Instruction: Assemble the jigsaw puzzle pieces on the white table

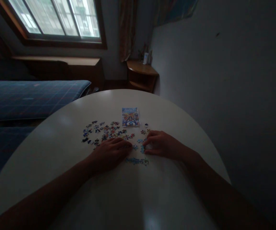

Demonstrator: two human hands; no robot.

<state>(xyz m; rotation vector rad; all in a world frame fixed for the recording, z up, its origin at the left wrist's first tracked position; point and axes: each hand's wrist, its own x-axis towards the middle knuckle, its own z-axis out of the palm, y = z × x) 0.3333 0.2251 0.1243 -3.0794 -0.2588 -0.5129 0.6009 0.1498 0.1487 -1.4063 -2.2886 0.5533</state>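
Note:
Several small colourful puzzle pieces point(104, 131) lie scattered on a round white table point(118, 195). A printed puzzle picture card point(130, 116) lies just beyond them. My left hand point(111, 151) rests flat on the table, its fingers stretched toward a piece between the hands. My right hand point(161, 143) has its fingers curled, pinching at a bluish piece point(142, 149). A short joined strip of pieces point(137, 161) lies close in front of both hands.
A bed with a blue checked cover point(27, 95) stands left of the table. A wooden corner shelf point(141, 75) and a window point(56, 17) are behind. A plain wall point(224, 80) runs close along the right side.

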